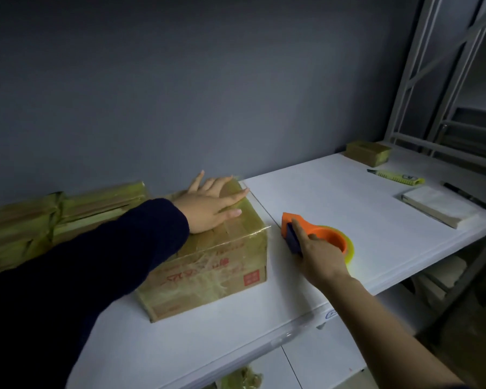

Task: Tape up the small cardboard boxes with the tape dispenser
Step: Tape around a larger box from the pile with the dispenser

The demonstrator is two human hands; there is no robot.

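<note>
A small cardboard box (208,273) with red print and shiny tape over it sits on the white table (334,197), left of centre. My left hand (211,204) lies flat on the box's top, fingers spread. To the right of the box, my right hand (317,254) grips an orange tape dispenser (324,234) with a yellowish tape roll, resting on or just above the table. A strip of clear tape juts off the box's top right edge.
Several taped boxes (48,220) are stacked at the left by the grey wall. A smaller box (368,153) stands at the far right corner. A yellow utility knife (399,178), a pad (438,206) and a pen (469,196) lie at the right. A metal rack (443,102) stands beyond.
</note>
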